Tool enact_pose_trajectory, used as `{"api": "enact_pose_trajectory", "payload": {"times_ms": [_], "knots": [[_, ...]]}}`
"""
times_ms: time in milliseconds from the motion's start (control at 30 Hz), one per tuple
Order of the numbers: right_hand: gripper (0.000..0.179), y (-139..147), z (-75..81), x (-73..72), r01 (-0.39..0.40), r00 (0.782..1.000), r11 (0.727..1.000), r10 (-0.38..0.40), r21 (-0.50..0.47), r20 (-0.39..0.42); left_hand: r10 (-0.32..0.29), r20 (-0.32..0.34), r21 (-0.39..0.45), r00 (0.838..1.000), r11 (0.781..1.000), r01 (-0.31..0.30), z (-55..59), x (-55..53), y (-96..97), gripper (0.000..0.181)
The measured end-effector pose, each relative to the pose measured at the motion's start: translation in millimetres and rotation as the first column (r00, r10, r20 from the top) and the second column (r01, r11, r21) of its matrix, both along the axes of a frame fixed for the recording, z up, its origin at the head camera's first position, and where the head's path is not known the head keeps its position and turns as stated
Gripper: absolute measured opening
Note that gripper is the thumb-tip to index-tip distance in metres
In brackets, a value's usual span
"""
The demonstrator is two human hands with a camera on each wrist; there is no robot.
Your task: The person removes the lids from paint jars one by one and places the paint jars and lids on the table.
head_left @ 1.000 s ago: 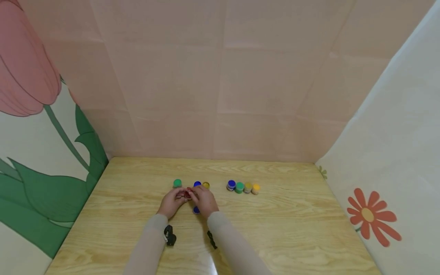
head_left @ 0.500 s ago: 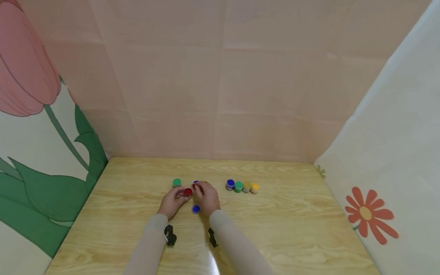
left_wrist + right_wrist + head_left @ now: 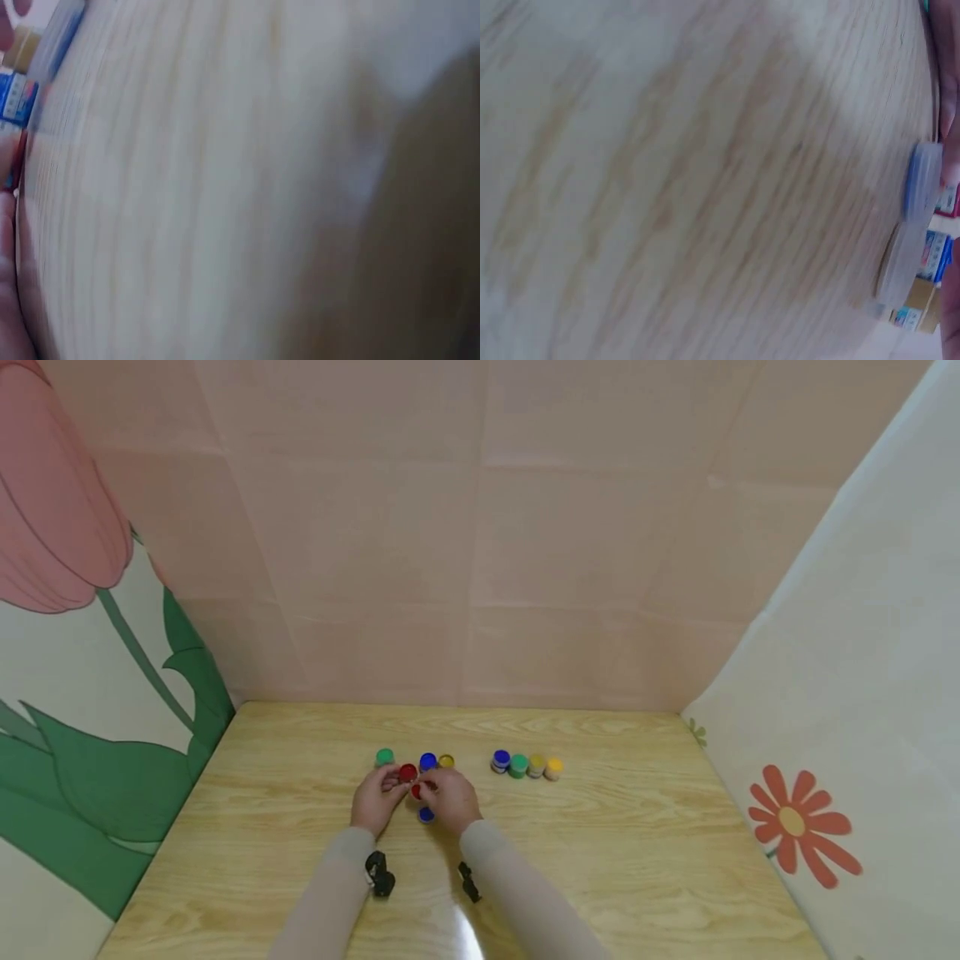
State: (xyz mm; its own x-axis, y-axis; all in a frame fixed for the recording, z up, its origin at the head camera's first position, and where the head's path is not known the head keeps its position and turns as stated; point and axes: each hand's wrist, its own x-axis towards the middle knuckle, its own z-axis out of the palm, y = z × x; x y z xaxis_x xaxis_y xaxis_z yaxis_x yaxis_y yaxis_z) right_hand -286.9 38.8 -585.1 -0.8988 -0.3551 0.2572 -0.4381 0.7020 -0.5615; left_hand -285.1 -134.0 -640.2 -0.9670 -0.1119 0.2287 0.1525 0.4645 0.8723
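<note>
My left hand (image 3: 375, 800) holds a small red paint jar (image 3: 407, 773) by its side, with the red top facing up. My right hand (image 3: 452, 802) pinches a red lid (image 3: 417, 791) just in front of that jar, apart from it. Nearer to me on the table lies a blue lid (image 3: 426, 815), partly behind the right hand. Beyond the hands stand a blue jar (image 3: 428, 762) and a yellow jar (image 3: 446, 762). The right wrist view catches the blue lid (image 3: 924, 180) and a second pale lid (image 3: 901, 264) beside it. Only finger edges appear in both wrist views.
A green-topped jar (image 3: 385, 757) is just beyond the left hand. To the right stands a row of a blue jar (image 3: 501, 761), a green jar (image 3: 518, 766), a dull yellow jar (image 3: 536, 765) and an orange-yellow jar (image 3: 553, 768). The wooden table (image 3: 637, 843) meets a pink backdrop (image 3: 465, 568).
The hands were together at the red jar; the right hand has come away with the red lid, then lowered it toward me. The left hand has shifted slightly forward with the jar.
</note>
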Motion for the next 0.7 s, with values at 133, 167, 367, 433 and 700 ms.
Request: {"api": "enact_pose_trajectory", "payload": {"times_ms": [133,167,367,433,700], "knots": [[0.011,-5,-0.9,3.5,-0.046,0.998,0.998,0.048,0.03,-0.041,0.027,-0.013,-0.008,1.0,1.0,-0.027,2.0,0.9,2.5,0.035],[0.011,-5,-1.4,4.7,-0.06,0.997,0.997,0.063,0.044,-0.049,0.031,-0.013,-0.01,0.999,0.999,-0.032,2.9,1.0,2.9,0.034],[0.006,-8,-7.5,9.8,-0.131,0.977,0.976,0.157,0.175,-0.146,0.059,0.022,-0.02,0.998,0.998,-0.059,14.0,1.4,5.7,0.03],[0.005,-8,-9.6,11.3,-0.13,0.971,0.97,0.166,0.204,-0.173,0.074,0.044,-0.022,0.996,0.997,-0.073,17.4,1.3,7.4,0.029],[0.006,-8,-12.4,15.7,-0.139,0.975,0.965,0.173,0.221,-0.142,0.169,0.136,-0.042,0.976,0.985,-0.165,31.7,3.1,19.5,0.024]]}}
